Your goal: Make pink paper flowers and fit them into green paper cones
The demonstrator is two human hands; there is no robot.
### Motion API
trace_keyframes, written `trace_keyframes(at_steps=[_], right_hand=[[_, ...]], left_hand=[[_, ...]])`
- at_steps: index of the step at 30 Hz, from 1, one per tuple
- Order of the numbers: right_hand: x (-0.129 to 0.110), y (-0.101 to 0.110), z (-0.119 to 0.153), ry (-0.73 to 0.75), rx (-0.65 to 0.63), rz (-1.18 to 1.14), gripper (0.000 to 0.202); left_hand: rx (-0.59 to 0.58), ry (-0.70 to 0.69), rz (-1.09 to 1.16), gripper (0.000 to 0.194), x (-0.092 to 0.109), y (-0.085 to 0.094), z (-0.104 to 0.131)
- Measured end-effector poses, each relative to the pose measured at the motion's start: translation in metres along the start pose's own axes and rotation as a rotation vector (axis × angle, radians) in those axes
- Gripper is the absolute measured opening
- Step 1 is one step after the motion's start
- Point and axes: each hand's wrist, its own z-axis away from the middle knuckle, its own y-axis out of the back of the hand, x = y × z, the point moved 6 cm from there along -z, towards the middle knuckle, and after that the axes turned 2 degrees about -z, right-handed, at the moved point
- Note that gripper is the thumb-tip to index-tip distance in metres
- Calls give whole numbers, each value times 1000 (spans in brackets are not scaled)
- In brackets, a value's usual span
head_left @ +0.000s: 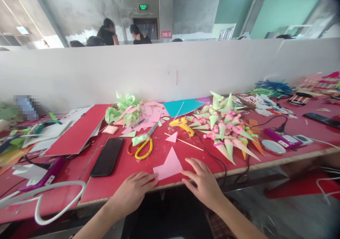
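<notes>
bare left hand point(134, 191) at seven o'clock, bare right hand point(203, 183) at five, uncovered forearms point(102, 216), black cloth point(164, 216) at six, dark checked fabric point(221, 225) at five

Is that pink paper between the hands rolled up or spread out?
Spread out: the pink paper lies flat on the red tabletop, its pointed outline showing.

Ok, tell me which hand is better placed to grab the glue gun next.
Likely the right hand: it is nearer the glue gun, whose handle slants toward that side. The left hand is farther off, at the left edge of the pink paper between the hands.
</notes>
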Motion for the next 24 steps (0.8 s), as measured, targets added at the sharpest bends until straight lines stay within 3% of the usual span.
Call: trace_keyframes(at_steps=[5,11,15,18,21,24], right_hand=[[15,4,3,-64,-34,6,24],[5,4,-18,-110,33,-75,24],[-17,-8,-33,54,-119,-204,43],[-21,-17,-41,78,-256,-227,47],[-18,-23,-48,58,-362,-246,43],[-20,-20,-55,106,-410,-312,25]], left_hand=[[7,-25,-16,58,2,4,-1],[52,-26,-56,55,4,-2,1],[50,-22,-64,57,6,-7,2],[53,15,-10,60,6,-5,2],[85,66,106,58,6,3,2],[192,169,191,43,4,19,-3]])
